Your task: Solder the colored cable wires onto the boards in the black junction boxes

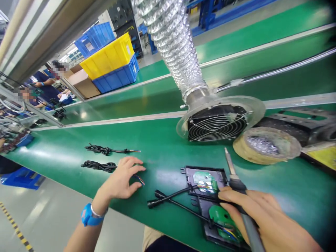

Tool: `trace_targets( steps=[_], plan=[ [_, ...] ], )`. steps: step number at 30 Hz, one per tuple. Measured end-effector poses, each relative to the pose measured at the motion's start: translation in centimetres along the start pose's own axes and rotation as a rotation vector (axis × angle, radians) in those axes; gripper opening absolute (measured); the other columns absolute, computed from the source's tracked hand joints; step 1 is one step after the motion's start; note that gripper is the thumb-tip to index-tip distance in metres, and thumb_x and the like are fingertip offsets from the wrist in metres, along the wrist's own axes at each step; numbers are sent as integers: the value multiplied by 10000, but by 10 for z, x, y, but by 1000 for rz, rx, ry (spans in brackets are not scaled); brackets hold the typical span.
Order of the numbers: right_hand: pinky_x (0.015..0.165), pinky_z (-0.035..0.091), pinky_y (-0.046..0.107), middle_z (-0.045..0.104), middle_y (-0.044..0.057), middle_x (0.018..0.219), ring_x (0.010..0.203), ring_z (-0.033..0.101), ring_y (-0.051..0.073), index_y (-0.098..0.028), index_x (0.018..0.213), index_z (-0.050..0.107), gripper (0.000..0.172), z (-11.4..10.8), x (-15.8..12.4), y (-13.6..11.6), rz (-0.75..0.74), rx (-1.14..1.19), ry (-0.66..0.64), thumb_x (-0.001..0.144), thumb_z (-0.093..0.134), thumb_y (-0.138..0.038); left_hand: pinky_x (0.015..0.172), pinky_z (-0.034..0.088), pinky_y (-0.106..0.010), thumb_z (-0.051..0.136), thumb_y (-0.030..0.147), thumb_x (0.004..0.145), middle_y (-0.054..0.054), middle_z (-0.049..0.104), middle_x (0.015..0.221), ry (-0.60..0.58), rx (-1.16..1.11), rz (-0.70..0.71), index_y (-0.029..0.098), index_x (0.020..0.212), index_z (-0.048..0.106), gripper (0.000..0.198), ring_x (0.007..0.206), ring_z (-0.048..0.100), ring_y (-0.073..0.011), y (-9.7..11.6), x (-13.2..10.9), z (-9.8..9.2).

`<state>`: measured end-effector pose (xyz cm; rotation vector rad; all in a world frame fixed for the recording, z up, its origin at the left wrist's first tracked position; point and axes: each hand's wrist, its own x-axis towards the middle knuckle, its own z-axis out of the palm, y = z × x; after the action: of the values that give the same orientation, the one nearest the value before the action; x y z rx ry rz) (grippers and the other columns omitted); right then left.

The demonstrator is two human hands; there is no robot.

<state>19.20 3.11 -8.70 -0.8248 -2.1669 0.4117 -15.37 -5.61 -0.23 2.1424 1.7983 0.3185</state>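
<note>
My right hand point(262, 217) is wrapped round the handle of a soldering iron point(232, 168), whose tip points up and away from me. Beneath that hand lie two black plastic housings, the farther one with a green circuit board point(204, 181) and the nearer with another green board point(222, 217). Black cables with round connectors point(154, 203) run out from them to the left and cross. Over the bench, my left hand point(126, 176) has its fingers spread above a coiled black cable point(101, 166); the cable's coloured wire ends point(140, 180) show beside the fingers. Whether the fingers touch it, I cannot tell.
Another coiled black cable point(105, 150) lies farther back. A fan point(217, 124) under a foil duct point(175, 45) stands behind the housings. A round tub point(265, 145) with silvery scraps sits to the right. Stacked bins point(107, 57) and people are at the back left.
</note>
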Motion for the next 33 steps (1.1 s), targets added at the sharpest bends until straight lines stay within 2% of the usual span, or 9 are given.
trace_targets(
  steps=[2,4,8,14,17,20,26,30,33],
  plan=[
    [681,482,262,635,29,825,764,580,173,-221,1046,615,185,-1,4,-4,-45,-30,-10,952,486,-316,996,400,-456,594,226,840,-54,666,1073,42,4,-37,233,937,659,117,1127,541,-264,-12,-5,-8],
    [663,478,262,623,36,814,729,567,167,-202,1030,601,174,-4,7,-8,-52,-55,7,954,474,-292,864,468,-371,508,202,894,-41,671,905,144,-20,-94,208,864,618,115,951,605,-208,-13,-4,-13],
    [621,492,243,637,45,830,695,572,150,-190,1004,596,133,-9,16,-20,-52,-35,33,929,490,-221,692,464,-276,429,263,963,-28,614,836,363,-150,-164,190,948,523,120,754,577,-140,24,19,-18],
    [803,536,256,692,64,1030,877,665,146,-202,1032,543,228,-20,40,-42,45,145,244,838,618,-109,560,364,-194,519,358,935,29,560,718,-58,-704,-59,189,843,522,193,603,437,-73,112,83,-9],
    [812,538,200,695,25,990,871,683,108,-220,1036,524,247,-25,54,-46,153,208,406,841,618,-101,509,334,-182,535,356,916,38,555,695,-187,-868,-70,178,804,511,212,535,409,-51,128,107,3],
    [747,543,154,689,-10,909,796,687,83,-233,1013,542,220,-28,62,-44,194,206,457,844,617,-114,416,249,-188,521,371,906,48,555,642,-273,-962,-129,173,778,506,236,402,329,-23,130,118,12],
    [680,554,152,691,-24,860,753,696,94,-243,993,550,196,-25,58,-40,217,260,413,841,629,-148,414,238,-173,555,371,848,38,538,567,-244,-975,-158,156,767,574,231,424,358,-39,132,119,16],
    [691,559,150,703,-31,867,735,697,89,-248,992,561,210,-24,59,-43,229,289,420,831,675,-177,436,346,-175,560,345,820,21,557,545,-203,-959,-241,164,753,572,194,476,469,-84,134,119,18],
    [635,547,130,695,-48,825,670,681,73,-248,963,566,211,-24,62,-48,275,308,439,813,700,-183,512,431,-178,588,311,827,11,566,634,-144,-886,-195,159,753,601,169,575,491,-90,134,116,22]
  ],
)
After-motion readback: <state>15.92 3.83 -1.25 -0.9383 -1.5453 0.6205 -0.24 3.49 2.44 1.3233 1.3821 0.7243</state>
